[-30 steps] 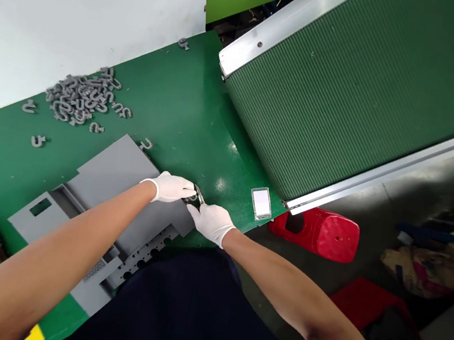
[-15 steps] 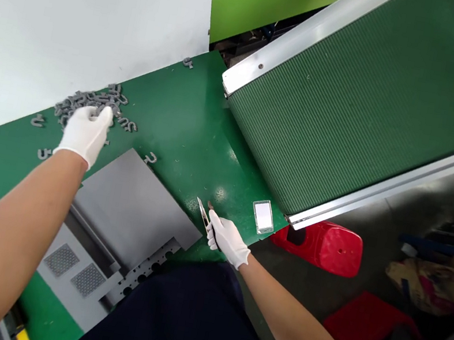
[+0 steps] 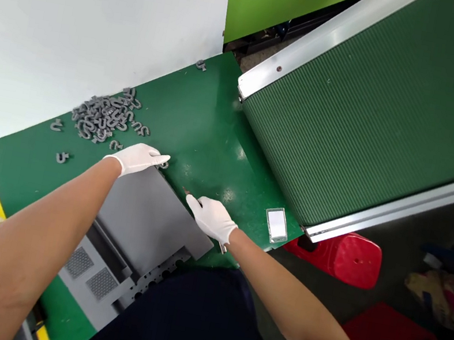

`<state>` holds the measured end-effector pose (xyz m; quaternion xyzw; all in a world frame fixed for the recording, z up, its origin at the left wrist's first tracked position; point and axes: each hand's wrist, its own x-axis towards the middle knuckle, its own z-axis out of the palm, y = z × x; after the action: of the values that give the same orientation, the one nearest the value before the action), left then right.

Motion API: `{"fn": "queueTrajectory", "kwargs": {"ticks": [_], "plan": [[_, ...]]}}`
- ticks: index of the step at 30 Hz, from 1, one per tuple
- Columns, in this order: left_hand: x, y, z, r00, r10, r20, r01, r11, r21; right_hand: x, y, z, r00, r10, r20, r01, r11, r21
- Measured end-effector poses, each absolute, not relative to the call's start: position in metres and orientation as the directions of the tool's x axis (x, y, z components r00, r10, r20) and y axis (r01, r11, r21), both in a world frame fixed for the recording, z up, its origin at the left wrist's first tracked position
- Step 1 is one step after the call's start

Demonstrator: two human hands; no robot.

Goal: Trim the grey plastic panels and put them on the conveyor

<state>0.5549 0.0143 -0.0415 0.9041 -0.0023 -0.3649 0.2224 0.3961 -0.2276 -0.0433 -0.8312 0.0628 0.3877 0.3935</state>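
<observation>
My left hand (image 3: 139, 158), in a white glove, reaches over the upper corner of a grey sheet-like panel (image 3: 144, 214). Its fingers are closed at a small grey U-shaped clip (image 3: 164, 165), mostly hidden beneath the fingertips. Several similar clips form a pile (image 3: 107, 116) behind it, beside the white wall. To the right of the panel, my gloved right hand (image 3: 212, 218) is closed around a utility knife (image 3: 222, 248). Little more than a metallic end of it shows below the palm. A small brownish tip (image 3: 186, 191) pokes out past the thumb.
A ribbed green conveyor belt (image 3: 377, 114) with metal rails slopes up at the right. By its lower end, a small white-faced rectangular plate (image 3: 277, 226) lies at the green table's (image 3: 193, 111) edge. A red stool (image 3: 356, 260) stands below. Loose clips (image 3: 62, 157) lie left of the pile.
My left hand has left the pile and moved right to the clip by the panel's corner. My right hand has turned, hiding the knife blade. The view has shifted slightly left.
</observation>
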Motion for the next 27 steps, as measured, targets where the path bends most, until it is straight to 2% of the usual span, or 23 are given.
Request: {"fn": "queueTrajectory", "kwargs": {"ticks": [2, 6, 9, 14, 21, 27], "plan": [[0.554, 0.015, -0.037, 0.696, -0.169, -0.698, 0.148, -0.917, 0.37, 0.413, -0.211, -0.049, 0.689, 0.232, -0.687, -0.344, -0.73, -0.591], [0.546, 0.008, -0.024, 0.675, -0.219, -0.705, 0.161, -0.888, 0.43, 0.432, -0.184, -0.061, 0.686, 0.287, -0.669, -0.286, -0.738, -0.611], [0.539, 0.003, -0.019, 0.677, -0.204, -0.707, 0.18, -0.886, 0.428, 0.437, -0.174, -0.064, 0.704, 0.308, -0.64, -0.241, -0.744, -0.624], [0.533, 0.0, -0.018, 0.679, -0.178, -0.712, 0.208, -0.884, 0.419, 0.432, -0.174, -0.065, 0.741, 0.305, -0.599, -0.19, -0.759, -0.622], [0.528, -0.007, -0.019, 0.673, -0.199, -0.712, 0.21, -0.872, 0.442, 0.425, -0.176, -0.061, 0.748, 0.28, -0.602, -0.138, -0.822, -0.553], [0.526, -0.013, -0.018, 0.675, -0.194, -0.712, 0.236, -0.857, 0.458, 0.425, -0.177, -0.052, 0.702, 0.394, -0.594, 0.015, -0.841, -0.541]]}}
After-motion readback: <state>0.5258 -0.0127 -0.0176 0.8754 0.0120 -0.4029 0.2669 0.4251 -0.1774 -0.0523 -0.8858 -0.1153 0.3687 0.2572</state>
